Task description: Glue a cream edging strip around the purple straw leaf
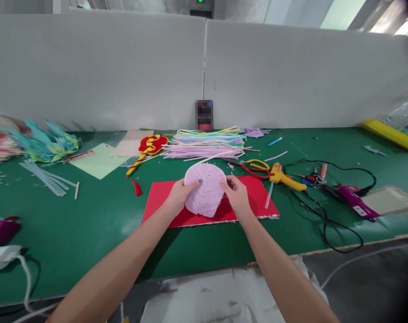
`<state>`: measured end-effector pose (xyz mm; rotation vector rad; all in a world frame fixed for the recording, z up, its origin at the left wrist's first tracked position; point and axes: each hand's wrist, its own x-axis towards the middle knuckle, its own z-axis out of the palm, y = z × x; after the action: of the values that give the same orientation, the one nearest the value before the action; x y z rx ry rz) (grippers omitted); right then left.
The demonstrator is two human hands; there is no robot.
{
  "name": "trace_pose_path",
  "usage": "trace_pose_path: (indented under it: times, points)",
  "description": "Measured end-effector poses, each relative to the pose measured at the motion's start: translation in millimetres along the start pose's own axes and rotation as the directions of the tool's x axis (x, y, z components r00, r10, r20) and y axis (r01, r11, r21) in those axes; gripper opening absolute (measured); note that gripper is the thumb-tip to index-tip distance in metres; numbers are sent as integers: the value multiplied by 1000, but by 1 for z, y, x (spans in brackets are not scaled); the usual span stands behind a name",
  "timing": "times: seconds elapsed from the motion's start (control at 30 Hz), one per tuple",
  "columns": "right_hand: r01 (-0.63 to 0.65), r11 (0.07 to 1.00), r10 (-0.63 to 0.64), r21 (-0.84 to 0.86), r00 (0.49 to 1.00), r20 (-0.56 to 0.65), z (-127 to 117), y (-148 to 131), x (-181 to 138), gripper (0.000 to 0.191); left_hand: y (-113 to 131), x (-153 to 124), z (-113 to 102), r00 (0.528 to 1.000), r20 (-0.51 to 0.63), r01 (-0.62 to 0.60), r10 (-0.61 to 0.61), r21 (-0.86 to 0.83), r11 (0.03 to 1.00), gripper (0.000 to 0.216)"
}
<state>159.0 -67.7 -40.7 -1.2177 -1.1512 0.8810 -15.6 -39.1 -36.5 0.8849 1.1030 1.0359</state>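
Observation:
A round pale pink ribbed piece [205, 188], pointed at its lower end, is held tilted over a red foam sheet [257, 197] on the green table. My left hand [180, 195] grips its left edge with the thumb on top. My right hand [235, 193] grips its right edge the same way. Both hands are closed on the piece.
A pile of pastel strips [207, 143] lies behind the sheet. Red-and-yellow scissors [254, 167], a yellow glue gun [284, 178], a purple glue gun [353, 202] and black cords [328, 224] lie to the right. A red-and-yellow ornament [150, 148], teal paper shapes [47, 143] and clear sticks [45, 177] sit left.

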Motion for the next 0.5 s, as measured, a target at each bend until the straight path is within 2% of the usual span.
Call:
trace_pose_path:
  times: [0.2, 0.5]
  points:
    - [9, 1000, -9, -23, 1000, 9, -1, 1, 1, 28, 1, 0, 0, 1000, -12, 3, -3, 1, 1000, 52]
    - [-2, 997, -3, -77, 998, -69, -3, 1, 0, 29, 2, -5, 3, 998, 58, -29, 29, 7, 1000, 51]
